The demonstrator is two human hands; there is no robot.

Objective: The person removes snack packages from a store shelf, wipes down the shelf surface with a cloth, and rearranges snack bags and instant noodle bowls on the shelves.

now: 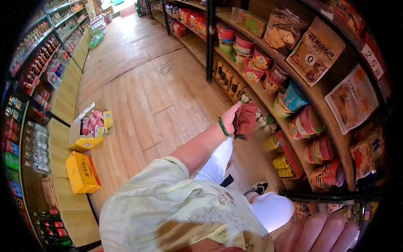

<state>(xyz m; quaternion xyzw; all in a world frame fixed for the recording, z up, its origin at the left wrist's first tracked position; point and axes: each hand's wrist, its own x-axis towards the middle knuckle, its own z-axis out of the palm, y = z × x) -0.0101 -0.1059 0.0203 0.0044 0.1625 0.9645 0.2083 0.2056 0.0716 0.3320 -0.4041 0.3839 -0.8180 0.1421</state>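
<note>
My left hand (231,119), with a green bangle (223,127) on the wrist, reaches toward the lower shelf at the right. It is closed on a reddish-brown cloth (245,121), which hangs bunched from the fingers. Just beyond the cloth stand yellow-and-black bottles (228,80) and some pale packages (262,122), partly hidden by it. At the bottom right, close to the camera, my right hand (321,233) shows several fingers stretched side by side. Its palm and thumb are out of sight, and nothing shows in it.
Shelves at the right hold instant noodle tubs (308,122), hanging snack bags (315,50) and yellow cans (283,166). Across the wooden floor (142,96) stand an open carton (90,128) of pink packages and a yellow box (82,172). Bottle shelves (50,54) line the left.
</note>
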